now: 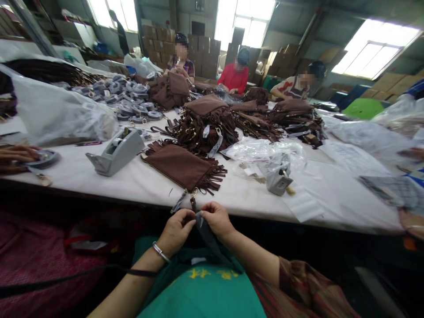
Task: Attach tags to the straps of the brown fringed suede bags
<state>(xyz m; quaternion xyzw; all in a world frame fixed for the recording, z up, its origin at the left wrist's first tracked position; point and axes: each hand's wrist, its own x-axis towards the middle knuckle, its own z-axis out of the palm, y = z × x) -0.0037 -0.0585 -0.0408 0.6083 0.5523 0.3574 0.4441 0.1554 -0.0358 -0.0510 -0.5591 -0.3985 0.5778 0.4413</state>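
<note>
Pinching a grey strap [205, 232], left grip [176, 230] and right grip [217, 221] nearly meet; just beyond them lies a brown fringed bag [180, 165].

On the surface [238, 203], a bag [179, 165] lies near the front edge, before a pile of bags [207, 119]. A tape dispenser [115, 154] stands left of this bag, a second dispenser [279, 183] right. Rolled straps [119, 95] lie behind the first. Before the bag are the left hand [177, 227] and right hand [216, 219].
</note>
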